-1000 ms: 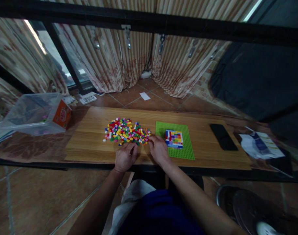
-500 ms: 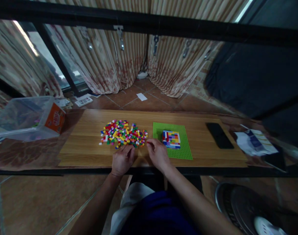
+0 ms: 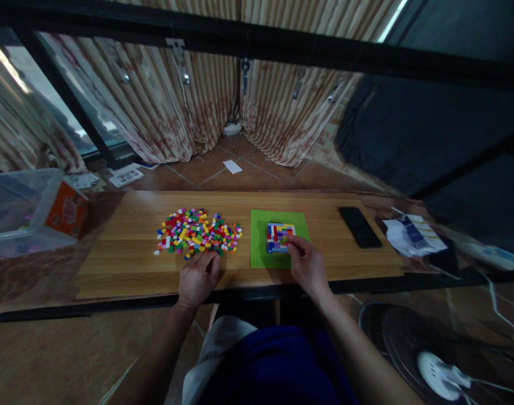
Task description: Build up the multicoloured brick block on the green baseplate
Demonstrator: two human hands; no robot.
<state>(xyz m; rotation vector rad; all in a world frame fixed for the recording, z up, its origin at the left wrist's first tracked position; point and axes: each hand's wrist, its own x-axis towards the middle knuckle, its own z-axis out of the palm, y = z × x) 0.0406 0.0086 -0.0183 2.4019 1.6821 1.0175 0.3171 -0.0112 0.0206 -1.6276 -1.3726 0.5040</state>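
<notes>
A green studded baseplate [image 3: 259,239] lies on the table, carrying a low block of multicoloured building bricks [image 3: 278,232]. Over the right side of that block, my right hand [image 3: 310,264] has thumb and forefinger pinched on a small building brick, mostly hidden by the fingertips. To the left spreads a loose pile of small coloured bricks [image 3: 198,230]. My left hand [image 3: 197,278] rests at the pile's near edge with its fingers curled together; whatever they hold, if anything, is hidden.
The wooden tabletop [image 3: 126,247] bears a black phone [image 3: 360,226] on the right. Beyond it lie crumpled papers [image 3: 415,235]. At the far left stands a clear plastic bin [image 3: 21,208] with an orange label. A round fan [image 3: 425,349] is on the floor at the lower right.
My right hand has moved right, from beside the loose bricks to above the brick block on the baseplate. My left hand stays by the pile. The view has shifted somewhat to the right.
</notes>
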